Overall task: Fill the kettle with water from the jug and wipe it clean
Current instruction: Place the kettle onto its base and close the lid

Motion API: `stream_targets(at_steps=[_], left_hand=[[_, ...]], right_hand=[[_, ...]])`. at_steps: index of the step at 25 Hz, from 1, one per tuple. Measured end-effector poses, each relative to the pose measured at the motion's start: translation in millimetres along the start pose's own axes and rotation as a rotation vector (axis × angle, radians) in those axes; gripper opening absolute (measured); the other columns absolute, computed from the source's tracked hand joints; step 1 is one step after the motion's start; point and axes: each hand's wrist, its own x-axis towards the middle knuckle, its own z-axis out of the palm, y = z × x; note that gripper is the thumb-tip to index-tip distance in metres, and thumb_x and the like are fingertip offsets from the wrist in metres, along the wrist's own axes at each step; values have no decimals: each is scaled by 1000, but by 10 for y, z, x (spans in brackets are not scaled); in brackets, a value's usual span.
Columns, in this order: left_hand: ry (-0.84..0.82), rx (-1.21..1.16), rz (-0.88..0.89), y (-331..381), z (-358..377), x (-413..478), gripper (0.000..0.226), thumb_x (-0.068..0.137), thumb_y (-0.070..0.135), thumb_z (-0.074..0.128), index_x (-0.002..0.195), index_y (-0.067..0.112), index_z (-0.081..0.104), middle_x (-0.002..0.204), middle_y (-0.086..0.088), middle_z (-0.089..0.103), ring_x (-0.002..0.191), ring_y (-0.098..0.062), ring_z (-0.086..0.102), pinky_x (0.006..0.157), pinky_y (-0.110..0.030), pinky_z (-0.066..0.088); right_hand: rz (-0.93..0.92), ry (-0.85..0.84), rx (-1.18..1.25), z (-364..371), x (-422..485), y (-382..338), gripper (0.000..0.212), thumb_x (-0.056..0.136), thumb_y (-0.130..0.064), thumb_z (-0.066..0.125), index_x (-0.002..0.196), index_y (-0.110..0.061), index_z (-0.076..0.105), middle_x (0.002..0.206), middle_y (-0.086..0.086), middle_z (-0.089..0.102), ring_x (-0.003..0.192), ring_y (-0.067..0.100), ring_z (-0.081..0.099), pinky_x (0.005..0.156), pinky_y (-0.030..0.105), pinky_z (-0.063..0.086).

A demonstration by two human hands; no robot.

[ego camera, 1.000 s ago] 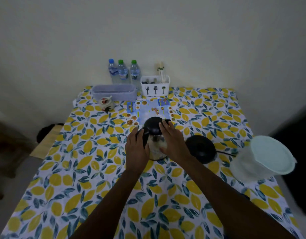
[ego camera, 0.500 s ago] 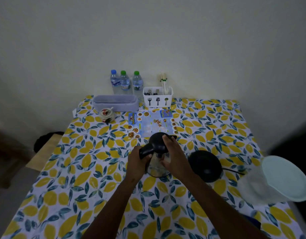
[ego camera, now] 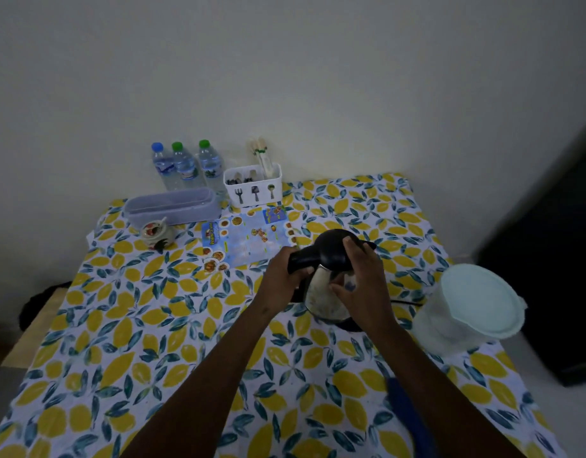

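The steel kettle (ego camera: 321, 292) with a black lid and black handle stands right of the table's middle, over its black base, which it mostly hides. My left hand (ego camera: 281, 279) grips the black handle on the kettle's left. My right hand (ego camera: 357, 282) clasps the kettle's right side, fingers over the lid. The translucent jug (ego camera: 463, 312) with a pale green lid stands shut at the table's right edge, apart from both hands. A blue cloth (ego camera: 407, 411) shows under my right forearm.
Three water bottles (ego camera: 182, 166), a white cutlery holder (ego camera: 253, 186), a lilac box (ego camera: 172, 206), a small ceramic pot (ego camera: 154, 231) and a printed leaflet (ego camera: 248, 239) lie at the back. The lemon-print tablecloth (ego camera: 119, 342) covers the table. A dark object stands at the right.
Both hands have carried the kettle to the right, from the table's middle onto the spot where the black base stood. The left hand shifted from the body to the handle.
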Motion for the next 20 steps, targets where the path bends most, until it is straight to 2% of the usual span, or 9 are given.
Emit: stream_targets(at_steps=[4, 6, 7, 9, 11, 16, 20], left_hand=[[-68, -44, 18, 114, 359, 148, 33, 95, 29, 59, 121, 10, 50, 111, -11, 57, 96, -26, 56, 75, -24, 37], [-76, -58, 38, 128, 489, 191, 28, 95, 26, 60, 116, 10, 52, 109, -16, 58, 95, -29, 56, 75, -29, 41], [-72, -58, 48, 104, 534, 215, 24, 94, 25, 61, 112, 11, 53, 105, -16, 58, 91, -28, 55, 75, -27, 43], [-75, -34, 61, 32, 565, 236, 17, 95, 27, 60, 105, 18, 51, 97, -9, 55, 85, -23, 52, 70, -18, 41], [-76, -12, 58, -54, 570, 257, 19, 95, 30, 58, 108, 18, 51, 98, -3, 54, 89, -23, 55, 70, -15, 40], [-40, 45, 92, -43, 578, 209, 23, 96, 29, 57, 113, 14, 52, 102, -4, 55, 92, -21, 56, 76, -26, 42], [-14, 184, 115, -73, 525, 148, 44, 98, 33, 51, 135, 12, 42, 134, -9, 50, 125, -26, 47, 98, -26, 35]], right_hand=[[29, 50, -59, -195, -38, 260, 92, 71, -13, 82, 147, -17, 31, 152, 8, 37, 144, 35, 24, 106, 54, 37], [63, 64, -63, -229, -65, 367, 92, 70, -14, 82, 147, -16, 31, 152, 8, 38, 143, 36, 25, 107, 55, 37], [72, 69, -57, -225, -86, 413, 92, 70, -14, 82, 147, -16, 32, 152, 8, 38, 143, 36, 25, 107, 56, 37], [64, 71, -68, -178, -126, 433, 91, 71, -15, 82, 147, -15, 31, 152, 8, 38, 143, 37, 25, 108, 56, 36], [43, 70, -88, -128, -129, 429, 91, 72, -15, 81, 148, -15, 30, 153, 6, 37, 144, 36, 25, 109, 55, 35], [51, 50, -129, -110, -147, 428, 91, 74, -20, 78, 149, -15, 26, 155, 6, 33, 145, 35, 21, 110, 52, 33], [30, -6, -337, -159, -104, 409, 89, 78, -36, 72, 149, -11, 26, 157, 8, 29, 145, 34, 22, 110, 54, 36]])
